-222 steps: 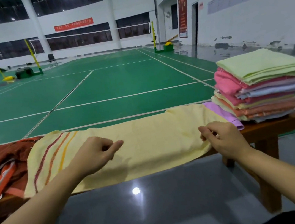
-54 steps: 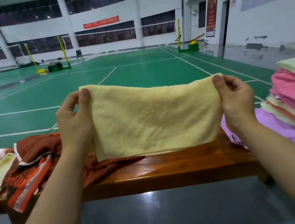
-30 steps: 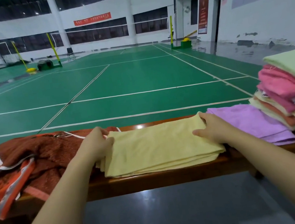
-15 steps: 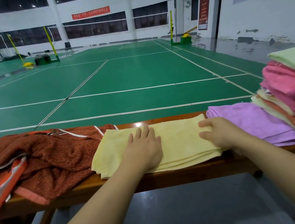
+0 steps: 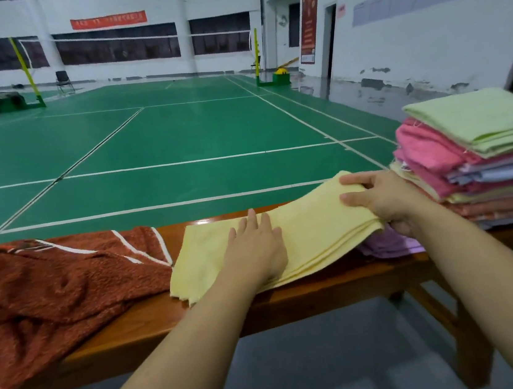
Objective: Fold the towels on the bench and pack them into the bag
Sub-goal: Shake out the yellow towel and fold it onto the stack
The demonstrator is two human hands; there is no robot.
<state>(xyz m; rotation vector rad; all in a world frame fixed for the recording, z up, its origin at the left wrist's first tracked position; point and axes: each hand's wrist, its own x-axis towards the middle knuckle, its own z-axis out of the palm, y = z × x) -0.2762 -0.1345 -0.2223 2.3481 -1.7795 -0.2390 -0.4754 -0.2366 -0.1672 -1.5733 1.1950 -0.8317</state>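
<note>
From the head camera, your left hand point(image 5: 256, 246) lies flat with straight fingers on the folded yellow towel point(image 5: 305, 236) in the middle of the worktop point(image 5: 310, 297). Your right hand point(image 5: 382, 201) has its grip pinched on the towel's right end, thumb below and fingers on top, raising that end above the purple towel point(image 5: 384, 245). The stack of folded towels point(image 5: 483, 160) sits just to the right; a rust-red cloth point(image 5: 50, 290) lies crumpled to the left. No bag is visible.

The risk, as I judge it: the layers at the lifted end look fanned, so a one-sided pinch could let lower layers slip and undo the fold. Your right forearm is also close to the stack and might nudge it.
</note>
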